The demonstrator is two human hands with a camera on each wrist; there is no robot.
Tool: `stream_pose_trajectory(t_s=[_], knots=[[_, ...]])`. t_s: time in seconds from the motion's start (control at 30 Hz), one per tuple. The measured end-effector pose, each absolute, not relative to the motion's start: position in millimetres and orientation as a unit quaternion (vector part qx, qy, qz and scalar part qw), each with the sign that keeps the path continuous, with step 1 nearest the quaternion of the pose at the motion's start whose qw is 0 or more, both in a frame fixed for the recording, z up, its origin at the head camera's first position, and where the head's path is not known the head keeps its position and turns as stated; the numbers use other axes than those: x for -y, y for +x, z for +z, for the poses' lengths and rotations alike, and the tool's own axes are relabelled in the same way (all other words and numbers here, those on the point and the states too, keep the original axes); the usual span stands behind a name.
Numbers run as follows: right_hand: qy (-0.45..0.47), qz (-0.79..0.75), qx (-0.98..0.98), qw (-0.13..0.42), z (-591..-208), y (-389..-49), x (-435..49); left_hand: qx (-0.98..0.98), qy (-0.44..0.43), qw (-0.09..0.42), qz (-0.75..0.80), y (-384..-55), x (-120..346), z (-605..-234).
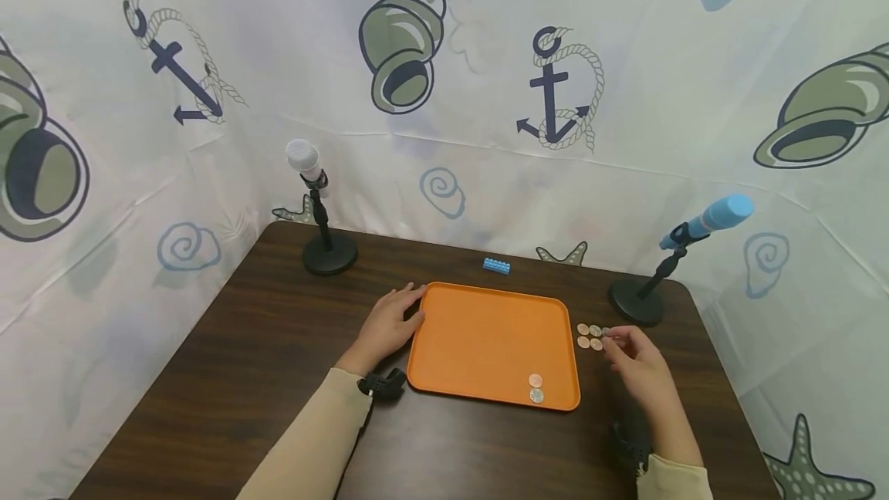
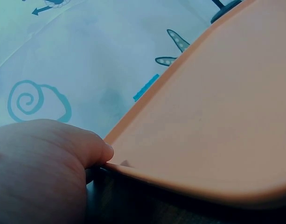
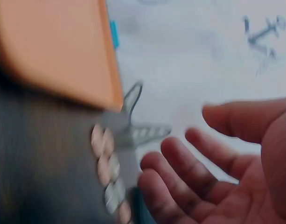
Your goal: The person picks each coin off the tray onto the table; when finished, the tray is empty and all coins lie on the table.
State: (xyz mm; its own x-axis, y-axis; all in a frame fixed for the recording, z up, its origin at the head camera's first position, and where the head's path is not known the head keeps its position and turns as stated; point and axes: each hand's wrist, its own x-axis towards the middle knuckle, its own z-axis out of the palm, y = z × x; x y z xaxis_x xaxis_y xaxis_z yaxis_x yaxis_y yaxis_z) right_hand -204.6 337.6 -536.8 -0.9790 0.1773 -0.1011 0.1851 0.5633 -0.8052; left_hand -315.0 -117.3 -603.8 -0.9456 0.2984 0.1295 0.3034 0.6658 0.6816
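My left hand (image 1: 390,324) rests against the left rim of an orange tray (image 1: 486,338), fingers near its far left corner. In the left wrist view a fingertip touches the tray's rim. Two coins lie in the tray near its front right corner, a copper coin (image 1: 535,380) and a silver coin (image 1: 537,396). To the right of the tray is a cluster of several copper and silver coins (image 1: 583,342). Over the cluster's right end is my right hand (image 1: 637,365). Its fingers look loosely spread in the right wrist view (image 3: 212,163), with nothing visible between them.
A white microphone (image 1: 303,158) on a black stand (image 1: 329,253) is at the back left. A blue microphone (image 1: 722,212) on another stand (image 1: 635,301) leans at the back right, close behind the coins. A blue toy brick (image 1: 496,265) lies behind the tray on the dark wood table (image 1: 264,346).
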Motion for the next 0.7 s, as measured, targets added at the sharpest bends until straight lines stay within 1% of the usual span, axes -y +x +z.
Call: stream_pose_trajectory(t_s=[0.13, 0.2, 0.27, 0.33, 0.43, 0.5, 0.57, 0.7], knots=[[-0.021, -0.388, -0.921, 0.007, -524.3, -205.7, -310.2, 0.913, -0.165, 0.003, -0.374, -314.6, 117.7, -602.6], [-0.088, -0.365, -0.927, 0.020, -521.9, -207.3, -296.9, 0.913, -0.165, 0.003, -0.373, -314.9, 117.6, -602.6], [-0.147, -0.354, -0.922, 0.053, -519.9, -208.8, -285.7, 0.914, -0.165, 0.003, -0.370, -315.4, 117.3, -603.3], [-0.187, -0.340, -0.917, 0.096, -518.4, -209.7, -276.7, 0.915, -0.166, 0.003, -0.367, -315.9, 117.0, -604.0], [-0.210, -0.313, -0.913, 0.157, -517.6, -210.7, -267.9, 0.916, -0.165, 0.002, -0.366, -315.8, 116.9, -604.3], [-0.211, -0.297, -0.914, 0.179, -518.9, -211.7, -264.4, 0.916, -0.164, 0.000, -0.368, -315.3, 116.8, -603.8], [-0.209, -0.287, -0.917, 0.183, -522.6, -213.0, -262.2, 0.915, -0.160, -0.002, -0.370, -314.6, 116.9, -603.4], [-0.196, -0.269, -0.931, 0.151, -534.5, -216.4, -260.5, 0.915, -0.157, -0.003, -0.373, -313.6, 116.4, -602.2]])
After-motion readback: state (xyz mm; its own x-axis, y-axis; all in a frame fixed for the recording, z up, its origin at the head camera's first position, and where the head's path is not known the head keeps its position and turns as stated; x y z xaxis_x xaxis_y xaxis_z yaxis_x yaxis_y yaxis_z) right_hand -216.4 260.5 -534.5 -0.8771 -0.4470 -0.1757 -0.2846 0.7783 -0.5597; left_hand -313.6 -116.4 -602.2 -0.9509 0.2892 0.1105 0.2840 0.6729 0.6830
